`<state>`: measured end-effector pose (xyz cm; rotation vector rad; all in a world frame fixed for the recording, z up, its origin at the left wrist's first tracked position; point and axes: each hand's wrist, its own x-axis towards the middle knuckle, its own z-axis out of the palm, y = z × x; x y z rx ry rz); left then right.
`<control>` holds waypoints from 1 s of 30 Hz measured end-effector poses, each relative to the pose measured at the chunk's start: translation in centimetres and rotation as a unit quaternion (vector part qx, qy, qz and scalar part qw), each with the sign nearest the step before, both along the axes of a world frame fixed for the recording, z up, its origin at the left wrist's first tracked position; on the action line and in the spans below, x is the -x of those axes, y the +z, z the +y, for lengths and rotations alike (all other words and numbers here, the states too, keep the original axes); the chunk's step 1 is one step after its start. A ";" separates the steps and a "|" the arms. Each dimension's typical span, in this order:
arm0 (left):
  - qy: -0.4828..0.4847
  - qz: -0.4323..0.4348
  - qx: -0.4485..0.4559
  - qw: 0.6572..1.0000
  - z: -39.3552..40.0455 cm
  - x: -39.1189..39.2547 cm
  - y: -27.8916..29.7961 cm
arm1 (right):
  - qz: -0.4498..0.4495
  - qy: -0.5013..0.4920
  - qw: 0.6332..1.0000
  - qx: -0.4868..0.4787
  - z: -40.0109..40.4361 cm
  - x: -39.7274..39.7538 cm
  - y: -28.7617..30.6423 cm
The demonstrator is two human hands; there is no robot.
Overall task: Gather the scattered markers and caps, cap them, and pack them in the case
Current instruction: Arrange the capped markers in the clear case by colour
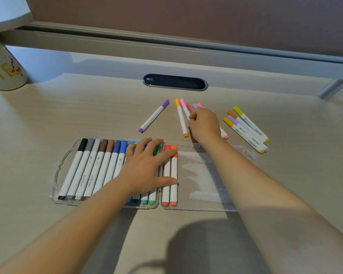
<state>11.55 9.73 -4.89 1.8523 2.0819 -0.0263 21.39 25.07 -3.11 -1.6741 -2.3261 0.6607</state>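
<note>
A clear plastic case (210, 202) lies on the desk. Its left half holds a row of capped markers (93, 167) from black to green, and two red-orange markers (170, 175) lie in its right half. My left hand (147, 167) rests flat on the packed markers, fingers spread. My right hand (204, 123) is beyond the case, fingers pinched on the pink marker (184, 108) in a small cluster. An orange marker (181, 117) and a purple marker (153, 116) lie loose nearby. Several more capped markers (246, 128) lie at the right.
A white cup with yellow letters (4, 68) stands at the far left. A dark oval cable port (174, 82) is set in the desk behind the markers. A raised shelf runs along the back, its metal leg (333, 88) at the right.
</note>
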 end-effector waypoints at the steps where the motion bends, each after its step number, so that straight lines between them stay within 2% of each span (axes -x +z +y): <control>1: 0.000 -0.005 -0.003 1.000 0.0 0.0 0.0 | -0.008 -0.002 1.000 -0.004 0.2 0.1 -0.1; 5: 0.009 -0.026 -0.018 0.999 0.1 0.1 0.0 | -0.036 0.003 0.998 -0.046 0.6 0.2 -0.5; 12: 0.012 -0.009 -0.023 1.000 0.1 0.5 0.0 | -0.063 0.038 0.994 -0.084 0.5 1.4 -0.5; 16: 0.006 0.011 0.000 1.000 0.2 0.7 0.0 | -0.073 -0.021 0.993 -0.094 1.7 -1.0 0.3; 26: -0.015 0.010 0.003 1.000 1.7 -2.2 0.5 | -0.128 -0.128 0.983 -0.032 4.2 -8.4 0.7; 30: -0.025 0.013 -0.005 1.000 2.6 -3.8 0.2 | -0.114 -0.152 0.982 0.009 5.3 -9.4 0.8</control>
